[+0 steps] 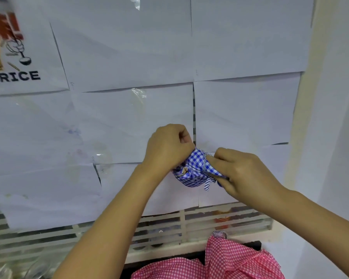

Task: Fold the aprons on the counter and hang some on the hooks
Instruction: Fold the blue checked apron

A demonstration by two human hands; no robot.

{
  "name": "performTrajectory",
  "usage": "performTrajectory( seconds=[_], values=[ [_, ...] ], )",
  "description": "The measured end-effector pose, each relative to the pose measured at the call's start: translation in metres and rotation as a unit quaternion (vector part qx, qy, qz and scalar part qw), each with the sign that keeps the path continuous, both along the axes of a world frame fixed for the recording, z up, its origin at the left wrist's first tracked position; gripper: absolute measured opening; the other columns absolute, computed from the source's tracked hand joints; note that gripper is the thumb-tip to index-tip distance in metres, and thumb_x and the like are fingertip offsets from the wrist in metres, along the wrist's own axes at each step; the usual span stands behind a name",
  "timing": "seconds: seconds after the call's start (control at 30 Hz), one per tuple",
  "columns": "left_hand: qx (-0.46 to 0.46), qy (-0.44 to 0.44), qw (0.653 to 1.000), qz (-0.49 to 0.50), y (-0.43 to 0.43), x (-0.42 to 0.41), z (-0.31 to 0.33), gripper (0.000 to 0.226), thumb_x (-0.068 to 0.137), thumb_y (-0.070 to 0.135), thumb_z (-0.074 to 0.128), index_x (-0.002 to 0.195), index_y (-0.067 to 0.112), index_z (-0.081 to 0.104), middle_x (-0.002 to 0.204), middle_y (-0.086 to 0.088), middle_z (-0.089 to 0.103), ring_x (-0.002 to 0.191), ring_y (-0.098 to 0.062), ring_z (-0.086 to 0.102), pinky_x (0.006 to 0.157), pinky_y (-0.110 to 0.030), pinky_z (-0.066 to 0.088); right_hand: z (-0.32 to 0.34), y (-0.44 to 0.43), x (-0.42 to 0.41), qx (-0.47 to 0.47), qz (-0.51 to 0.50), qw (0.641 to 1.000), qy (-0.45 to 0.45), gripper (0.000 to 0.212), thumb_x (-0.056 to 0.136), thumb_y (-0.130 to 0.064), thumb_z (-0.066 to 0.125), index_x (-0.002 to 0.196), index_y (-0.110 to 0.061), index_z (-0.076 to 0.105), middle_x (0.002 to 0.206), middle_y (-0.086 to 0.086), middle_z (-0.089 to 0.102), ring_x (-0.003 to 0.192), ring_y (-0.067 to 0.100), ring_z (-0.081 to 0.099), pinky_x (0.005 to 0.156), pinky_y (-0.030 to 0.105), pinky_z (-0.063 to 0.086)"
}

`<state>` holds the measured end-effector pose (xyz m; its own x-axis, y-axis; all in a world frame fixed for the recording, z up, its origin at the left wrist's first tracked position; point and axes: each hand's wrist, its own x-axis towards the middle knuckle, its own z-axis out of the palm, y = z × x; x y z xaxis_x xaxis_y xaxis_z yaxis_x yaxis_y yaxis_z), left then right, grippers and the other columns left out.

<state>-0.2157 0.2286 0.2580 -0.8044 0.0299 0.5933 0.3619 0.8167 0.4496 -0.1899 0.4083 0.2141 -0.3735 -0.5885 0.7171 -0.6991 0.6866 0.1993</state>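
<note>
— Where is the apron?

— The bunched blue-and-white checked cloth apron is up against the wall of white paper sheets, held between both my grips.

— And the grips themselves?

— My left grip grasps the bundle's left side with curled fingers. My right grip pinches its right edge, and a striped tie dangles below.

— Anything lower down?

— A crumpled pink-and-white checked cloth apron lies on the dark table, in front of a white slatted grille.
</note>
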Motion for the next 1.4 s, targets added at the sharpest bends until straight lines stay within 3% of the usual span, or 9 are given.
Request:
performTrajectory(
  seconds=[0.17,0.3,0.4,0.6,0.73,0.83,0.9,1.13,1.4],
  values=[
    [0.056,-0.091,0.978,-0.177,-0.006,0.003,0.018,0.021,0.087,0.012,0.054,0.081,0.024,0.07,0.094,0.012,0.07,0.088,0.011,0.057,0.072,0.0,0.039,0.019,0.02,-0.004,-0.115,0.08,0.988,-0.059,0.028,0.085,-0.027,0.052,0.099,-0.017,0.074,0.079,-0.006,0.058,0.067,0.005,0.05,0.06,0.01,0.037],
    [0.069,-0.129,0.958,-0.246,-0.006,0.009,0.03,0.023,0.082,0.042,0.048,0.095,0.03,0.063,0.095,0.014,0.068,0.087,-0.002,0.062,0.079,-0.02,0.047,0.041,0.027,-0.013,-0.227,0.09,0.968,-0.062,0.029,0.08,-0.028,0.054,0.099,-0.018,0.074,0.083,-0.021,0.056,0.079,-0.011,0.053,0.069,0.002,0.035],
    [0.048,-0.096,0.967,-0.231,-0.003,0.014,0.042,0.04,0.075,0.057,0.068,0.105,0.034,0.054,0.098,0.016,0.067,0.086,0.003,0.063,0.073,-0.016,0.051,0.062,0.024,-0.017,-0.255,0.099,0.961,-0.039,0.025,0.079,-0.025,0.054,0.097,-0.024,0.071,0.083,-0.018,0.059,0.08,-0.007,0.055,0.069,0.006,0.038],
    [-0.013,-0.032,0.983,-0.178,-0.001,0.016,0.073,0.059,0.065,0.049,0.081,0.109,0.036,0.046,0.094,0.017,0.064,0.08,0.002,0.063,0.072,-0.023,0.056,0.107,0.025,-0.025,-0.239,0.102,0.965,-0.025,0.021,0.079,-0.018,0.06,0.096,-0.021,0.07,0.083,-0.019,0.061,0.08,-0.004,0.057,0.068,0.006,0.039],
    [0.006,-0.005,0.989,-0.15,-0.006,0.017,0.098,0.038,0.07,0.032,0.08,0.096,0.027,0.053,0.082,0.007,0.064,0.07,-0.009,0.065,0.053,-0.027,0.057,0.136,0.029,-0.024,-0.265,0.11,0.943,-0.168,0.029,0.079,-0.015,0.074,0.095,-0.029,0.054,0.088,-0.018,0.063,0.073,0.002,0.062,0.061,0.016,0.048],
    [-0.004,0.001,0.991,-0.132,-0.013,0.016,0.118,0.033,0.069,0.027,0.081,0.092,0.022,0.057,0.08,0.003,0.065,0.065,-0.01,0.063,0.045,-0.022,0.052,0.162,0.03,-0.017,-0.191,0.159,0.936,-0.249,0.048,0.081,-0.035,0.069,0.124,-0.041,0.049,0.124,-0.029,0.052,0.112,-0.007,0.054,0.079,0.014,0.051],
    [0.002,0.0,0.99,-0.141,-0.021,0.018,0.128,0.033,0.067,0.025,0.083,0.089,0.022,0.059,0.08,0.002,0.066,0.066,-0.011,0.064,0.048,-0.026,0.054,0.174,0.022,-0.013,-0.129,0.165,0.946,-0.248,0.049,0.083,-0.04,0.061,0.131,-0.041,0.05,0.134,-0.029,0.047,0.118,-0.013,0.046,0.085,0.007,0.044],
    [0.036,-0.066,0.979,-0.188,-0.054,0.037,0.147,0.04,0.061,0.016,0.089,0.093,0.017,0.066,0.085,0.0,0.072,0.077,-0.015,0.071,0.067,-0.033,0.06,0.186,-0.005,-0.005,-0.094,0.133,0.982,-0.098,0.023,0.078,-0.031,0.075,0.096,-0.032,0.059,0.097,-0.02,0.059,0.083,0.012,0.06,0.078,0.031,0.05],
    [0.065,-0.079,0.982,-0.157,-0.085,0.056,0.133,0.039,0.06,0.011,0.088,0.094,0.013,0.069,0.084,-0.001,0.074,0.076,-0.015,0.071,0.069,-0.031,0.06,0.158,-0.044,-0.003,-0.111,0.215,0.963,-0.116,0.025,0.082,-0.011,0.073,0.099,-0.024,0.06,0.098,-0.016,0.06,0.09,0.01,0.06,0.08,0.024,0.049]
  ],
)
